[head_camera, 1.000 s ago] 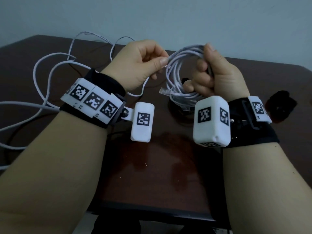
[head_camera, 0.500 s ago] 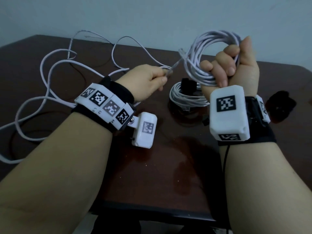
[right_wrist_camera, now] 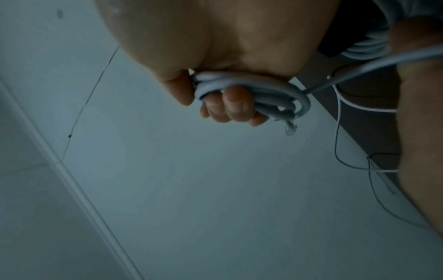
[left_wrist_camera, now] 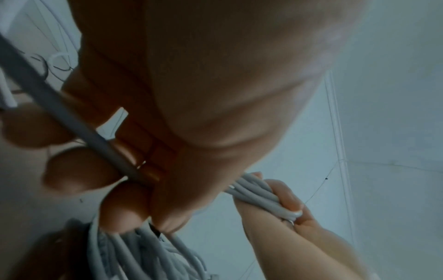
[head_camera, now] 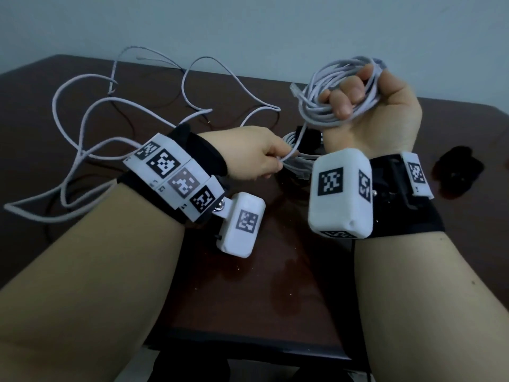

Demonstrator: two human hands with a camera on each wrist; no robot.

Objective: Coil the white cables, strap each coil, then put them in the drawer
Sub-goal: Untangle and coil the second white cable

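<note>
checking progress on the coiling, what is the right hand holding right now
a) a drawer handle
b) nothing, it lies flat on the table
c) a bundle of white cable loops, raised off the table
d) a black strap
c: in the head view the right hand has its fingers curled round the coil of white cable, held up above the table.

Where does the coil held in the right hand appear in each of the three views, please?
Head: the coil is upper right, raised above the table in the right hand.
Left wrist: lower right, a bundle of strands in the right hand's fingers.
Right wrist: centre, looped round the fingers.
Shared landmark: the strand from the coil to the left hand.
</note>
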